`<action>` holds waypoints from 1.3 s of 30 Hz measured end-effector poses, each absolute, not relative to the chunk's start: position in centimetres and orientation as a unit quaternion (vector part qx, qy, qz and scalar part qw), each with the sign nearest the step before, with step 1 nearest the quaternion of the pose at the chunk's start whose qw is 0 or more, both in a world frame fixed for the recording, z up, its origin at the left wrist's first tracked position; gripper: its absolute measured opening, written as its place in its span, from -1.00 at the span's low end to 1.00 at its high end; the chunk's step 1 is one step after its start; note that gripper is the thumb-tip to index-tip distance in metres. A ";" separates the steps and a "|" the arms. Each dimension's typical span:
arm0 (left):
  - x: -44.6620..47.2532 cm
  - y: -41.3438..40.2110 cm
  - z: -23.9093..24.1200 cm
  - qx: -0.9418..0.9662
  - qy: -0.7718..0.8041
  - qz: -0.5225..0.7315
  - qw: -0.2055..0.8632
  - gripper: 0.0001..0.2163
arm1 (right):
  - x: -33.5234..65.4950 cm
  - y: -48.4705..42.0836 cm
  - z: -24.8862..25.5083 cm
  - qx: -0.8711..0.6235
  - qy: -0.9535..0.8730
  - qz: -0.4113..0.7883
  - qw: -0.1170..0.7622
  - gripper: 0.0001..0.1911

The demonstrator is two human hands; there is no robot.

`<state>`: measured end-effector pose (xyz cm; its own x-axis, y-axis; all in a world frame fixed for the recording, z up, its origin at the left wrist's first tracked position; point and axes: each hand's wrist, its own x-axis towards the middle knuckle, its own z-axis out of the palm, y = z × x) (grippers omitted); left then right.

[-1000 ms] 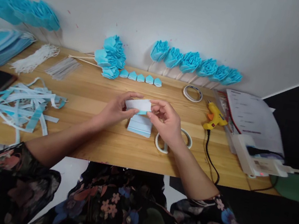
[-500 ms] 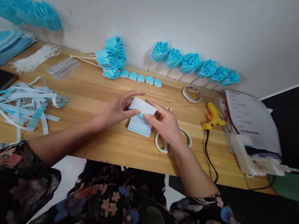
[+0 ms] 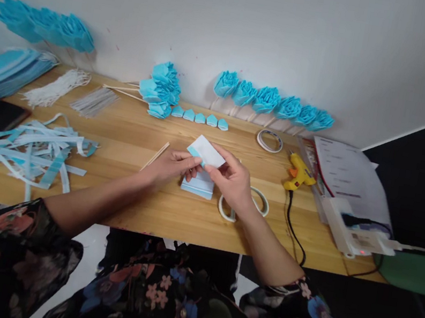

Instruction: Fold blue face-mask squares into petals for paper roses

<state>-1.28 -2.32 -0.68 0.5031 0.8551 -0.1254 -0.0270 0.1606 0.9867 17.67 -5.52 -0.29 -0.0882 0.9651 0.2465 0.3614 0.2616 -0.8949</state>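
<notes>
my left hand: fingertips pinched on the lower left corner of the folded sheet, wrist low over the desk.
my right hand: thumb and fingers closed on the sheet's right end, palm turned inward.
folded sheet: white with a blue edge showing at its left corner, held tilted between both hands, just above the blue stack and clear of the desk.
blue stack: a flat pile of light blue pieces lying on the desk right under my fingers.
wooden stick: lies slanted on the desk just left of my left hand, not touched.
white ring: lies flat by my right wrist, partly hidden under it; i cannot tell what it is.
glue gun: yellow, to the right of my hands, its black cord running to the near edge.
tape roll: flat near the wall, behind the glue gun.
folded petals: small blue pieces in a row beyond my hands.
paper flowers: a blue row leaning against the wall.
cut strips: a loose blue and white heap well to the left.
</notes>
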 end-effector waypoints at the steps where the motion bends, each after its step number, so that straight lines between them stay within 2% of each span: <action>1: -1.3 -2.2 -0.7 0.545 0.378 0.343 0.666 -0.62 | 17.7 -5.6 -0.2 -0.506 -0.663 0.331 0.441 -0.48; 4: -1.5 -1.8 -0.6 0.507 0.367 0.367 0.688 -0.67 | 18.3 -5.7 0.3 -0.490 -0.688 0.294 0.448 -0.47; 7: -1.7 -1.6 -0.2 0.465 0.342 0.377 0.725 -0.72 | 19.5 -5.5 0.9 -0.464 -0.739 0.197 0.447 -0.44; 10: -1.8 -1.6 -0.1 0.438 0.326 0.377 0.748 -0.74 | 20.2 -4.9 1.2 -0.428 -0.807 0.066 0.401 -0.33; 13: -1.7 -1.7 -0.1 0.429 0.309 0.373 0.762 -0.76 | 20.2 -4.6 1.2 -0.394 -0.847 0.007 0.358 -0.31; 22: -1.6 -1.7 -0.2 0.425 0.319 0.353 0.770 -0.75 | 19.4 -3.6 1.8 -0.288 -0.885 -0.069 0.360 -0.78; 27: -1.7 -1.6 -0.2 0.428 0.319 0.365 0.763 -0.74 | 19.2 -3.0 1.9 -0.272 -0.886 -0.062 0.371 -0.93; 39: -2.0 -1.3 -0.7 0.528 0.365 0.373 0.670 -0.72 | 18.7 -3.3 0.5 -0.333 -0.839 0.010 0.430 -0.95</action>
